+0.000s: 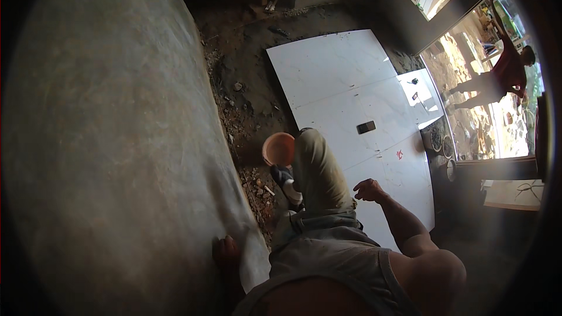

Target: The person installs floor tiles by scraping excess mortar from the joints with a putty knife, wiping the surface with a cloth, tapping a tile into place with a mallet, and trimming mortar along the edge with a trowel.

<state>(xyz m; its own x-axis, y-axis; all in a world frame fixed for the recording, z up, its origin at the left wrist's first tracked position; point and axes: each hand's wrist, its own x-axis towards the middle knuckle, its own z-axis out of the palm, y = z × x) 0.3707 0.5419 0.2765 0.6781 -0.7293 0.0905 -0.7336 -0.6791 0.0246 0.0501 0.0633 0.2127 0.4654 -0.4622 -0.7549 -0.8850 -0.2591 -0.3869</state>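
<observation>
At the lower left my left hand (226, 250) is up against the grey plastered wall (129, 140). It lies in shadow and its fingers are too dark to make out. My right hand (369, 190) hangs over the white tiles (345, 93) beside my bent knee, its fingers loosely bent and apart, holding nothing. A dark phone (366, 127) lies on the tiles beyond that hand. Near my shoe (287, 183), between wall and tiles, sits an orange bowl-like tub (278, 149).
Loose rubble (252, 190) runs along the foot of the wall. Several dark round containers (448, 146) stand right of the tiles. Another person (506, 76) is outside the bright doorway. A smaller white tile (421, 98) lies near that opening, with small things on it.
</observation>
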